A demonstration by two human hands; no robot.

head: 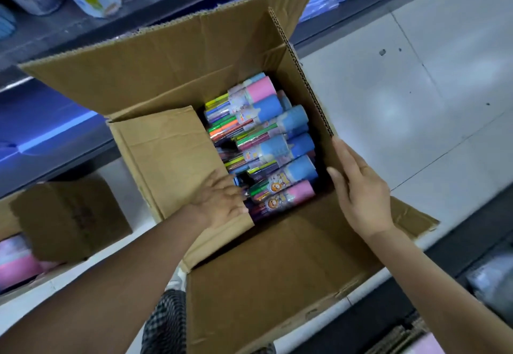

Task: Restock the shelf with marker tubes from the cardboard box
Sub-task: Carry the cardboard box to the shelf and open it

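While the cardboard box (155,76) sits full of marker tubes (277,143), left hand (222,201) at seven o'clock and right hand (361,187) at four lie flat on flaps, holding nothing; restocking looks barely begun.

One wide-angle view only, from the person's head, looking steeply down and forward past both forearms, which enter from the bottom edge (so nothing is shared with a second view). It sits close over the open cardboard box (155,81), which fills the middle of the frame between the left hand (219,201) and the right hand (361,190), with the marker tubes (272,143) just beyond the left fingertips. Beyond both hands the shelf (69,32) runs slanted along the top, the whole frame tilted, and pale floor (416,81) spreads outward of the right hand
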